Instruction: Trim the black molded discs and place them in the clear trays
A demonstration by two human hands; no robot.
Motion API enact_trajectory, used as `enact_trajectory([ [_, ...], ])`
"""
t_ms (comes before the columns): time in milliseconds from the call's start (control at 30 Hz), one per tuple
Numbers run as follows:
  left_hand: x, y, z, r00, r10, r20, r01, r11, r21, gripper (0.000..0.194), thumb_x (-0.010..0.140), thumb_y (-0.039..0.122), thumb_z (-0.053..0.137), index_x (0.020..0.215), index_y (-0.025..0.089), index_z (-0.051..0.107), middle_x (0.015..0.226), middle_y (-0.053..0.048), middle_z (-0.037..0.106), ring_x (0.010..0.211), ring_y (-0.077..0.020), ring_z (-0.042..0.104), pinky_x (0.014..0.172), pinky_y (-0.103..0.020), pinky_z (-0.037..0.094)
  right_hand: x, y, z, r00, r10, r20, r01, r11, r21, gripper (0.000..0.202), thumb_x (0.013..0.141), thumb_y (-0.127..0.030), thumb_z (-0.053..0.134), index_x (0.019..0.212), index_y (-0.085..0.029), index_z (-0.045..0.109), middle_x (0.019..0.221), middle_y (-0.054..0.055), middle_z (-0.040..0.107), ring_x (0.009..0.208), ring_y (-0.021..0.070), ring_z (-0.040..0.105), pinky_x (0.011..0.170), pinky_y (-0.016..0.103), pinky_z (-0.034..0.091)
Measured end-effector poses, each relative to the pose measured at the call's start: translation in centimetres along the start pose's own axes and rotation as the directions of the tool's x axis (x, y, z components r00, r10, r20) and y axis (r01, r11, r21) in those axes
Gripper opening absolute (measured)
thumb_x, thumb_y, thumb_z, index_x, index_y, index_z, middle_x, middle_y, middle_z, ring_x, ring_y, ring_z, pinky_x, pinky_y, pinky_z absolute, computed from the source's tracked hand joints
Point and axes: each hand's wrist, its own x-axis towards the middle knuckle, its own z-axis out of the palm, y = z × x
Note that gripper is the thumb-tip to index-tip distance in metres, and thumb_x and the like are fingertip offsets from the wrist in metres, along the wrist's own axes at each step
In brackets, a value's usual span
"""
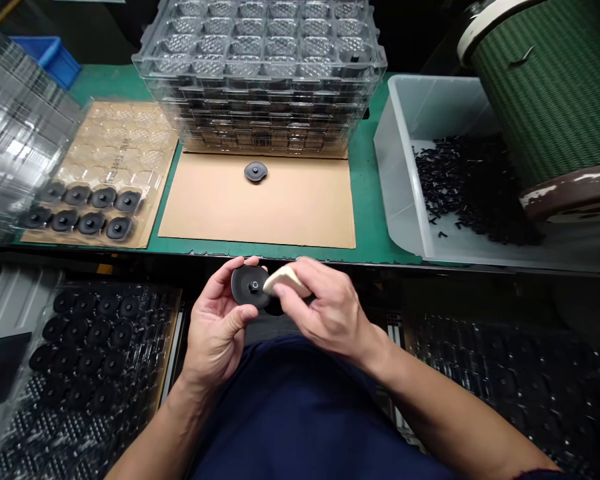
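Observation:
My left hand (216,323) holds a round black disc (246,285) with a small hub in its middle, just below the bench's front edge. My right hand (325,308) reaches in from the right; its index finger wears a cream finger cot (283,280) and presses at the disc's centre. What the fingertips pinch is too small to tell. A second black disc (255,171) lies alone on the brown cardboard sheet (280,207).
A stack of clear blister trays (260,73) stands behind the cardboard. A tray with several black discs (87,210) lies at left. A clear bin (405,173) with small black pins sits at right, beside a green spool (555,87). Trays of discs (85,340) lie below, at lower left.

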Motion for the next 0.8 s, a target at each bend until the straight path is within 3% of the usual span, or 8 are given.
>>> enact_trajectory([
  [100, 0.2, 0.1, -0.2, 0.998, -0.055, 0.028, 0.056, 0.998, -0.017, 0.068, 0.061, 0.037, 0.105, 0.123, 0.028, 0.079, 0.138, -0.008, 0.072, 0.121, -0.0284, 0.072, 0.099, -0.027, 0.061, 0.2, 1.0, 0.0, 0.987, -0.018, -0.158, -0.016, 0.978, -0.210, 0.021, 0.106, -0.027, 0.056, 0.092, -0.019, 0.069, 0.085, 0.004, 0.063, 0.076, 0.0167, 0.053, 0.072, 0.031, 0.040],
  [167, 0.3, 0.1, -0.2, 0.998, -0.057, 0.029, 0.058, 0.998, -0.023, 0.068, 0.060, 0.035, 0.105, 0.122, 0.028, 0.079, 0.134, -0.007, 0.073, 0.120, -0.0273, 0.072, 0.099, -0.025, 0.060, 0.1, 0.9, -0.1, 0.988, 0.059, -0.142, -0.066, 0.997, -0.044, 0.018, 0.105, -0.027, 0.058, 0.094, -0.020, 0.071, 0.086, 0.004, 0.064, 0.077, 0.0166, 0.056, 0.072, 0.030, 0.043],
  [233, 0.4, 0.1, -0.2, 0.999, -0.036, 0.018, 0.036, 0.999, -0.021, 0.067, 0.058, 0.031, 0.106, 0.120, 0.029, 0.080, 0.129, -0.006, 0.075, 0.119, -0.0254, 0.072, 0.098, -0.024, 0.060, -0.1, 0.1, -0.2, 0.991, 0.128, -0.035, -0.119, 0.975, 0.189, 0.016, 0.104, -0.028, 0.060, 0.095, -0.021, 0.071, 0.085, 0.002, 0.064, 0.076, 0.0160, 0.057, 0.071, 0.028, 0.045],
  [300, 0.5, 0.1, -0.1, 0.999, -0.026, 0.023, 0.027, 1.000, -0.017, 0.067, 0.059, 0.028, 0.105, 0.121, 0.029, 0.080, 0.124, -0.006, 0.076, 0.117, -0.0244, 0.072, 0.100, -0.025, 0.059, -0.4, -0.7, -0.2, 0.993, 0.108, 0.041, -0.115, 0.952, 0.282, 0.015, 0.103, -0.027, 0.061, 0.094, -0.020, 0.069, 0.083, 0.001, 0.063, 0.074, 0.0153, 0.056, 0.071, 0.027, 0.045],
  [433, 0.4, -0.1, -0.4, 0.998, -0.048, 0.043, 0.048, 0.999, -0.011, 0.066, 0.063, 0.026, 0.104, 0.124, 0.030, 0.079, 0.123, -0.006, 0.077, 0.114, -0.0219, 0.073, 0.099, -0.022, 0.058, -0.4, -1.2, -0.2, 0.996, 0.041, -0.084, -0.032, 0.994, 0.105, 0.017, 0.102, -0.023, 0.058, 0.089, -0.019, 0.067, 0.079, 0.001, 0.057, 0.073, 0.0152, 0.051, 0.071, 0.029, 0.041],
  [567, 0.1, -0.3, -0.8, 0.994, -0.087, 0.059, 0.089, 0.996, -0.029, 0.063, 0.069, 0.035, 0.101, 0.128, 0.031, 0.078, 0.125, -0.006, 0.077, 0.116, -0.0228, 0.073, 0.099, -0.022, 0.058, -0.3, -0.8, -0.6, 0.991, 0.082, 0.102, -0.105, 0.965, 0.240, 0.015, 0.100, -0.024, 0.060, 0.086, -0.020, 0.064, 0.075, -0.001, 0.056, 0.067, 0.0137, 0.050, 0.063, 0.027, 0.041],
  [700, 0.1, -0.3, -1.2, 0.981, -0.163, 0.102, 0.169, 0.984, -0.058, 0.057, 0.079, 0.039, 0.094, 0.131, 0.025, 0.077, 0.122, -0.007, 0.078, 0.112, -0.0215, 0.074, 0.099, -0.022, 0.059, -0.3, -0.4, -0.7, 0.998, -0.046, -0.045, 0.048, 0.998, 0.035, 0.015, 0.103, -0.022, 0.056, 0.093, -0.019, 0.067, 0.086, 0.003, 0.061, 0.078, 0.0161, 0.054, 0.075, 0.030, 0.043],
  [800, 0.2, -0.3, -1.3, 0.981, -0.176, 0.080, 0.183, 0.979, -0.091, 0.052, 0.083, 0.045, 0.090, 0.128, 0.022, 0.078, 0.113, -0.007, 0.080, 0.100, -0.0174, 0.075, 0.091, -0.019, 0.061, -0.5, -0.4, -0.5, 0.999, -0.004, 0.038, 0.001, 0.996, 0.088, 0.016, 0.101, -0.022, 0.057, 0.087, -0.019, 0.064, 0.081, 0.002, 0.058, 0.073, 0.0149, 0.052, 0.069, 0.029, 0.041],
])
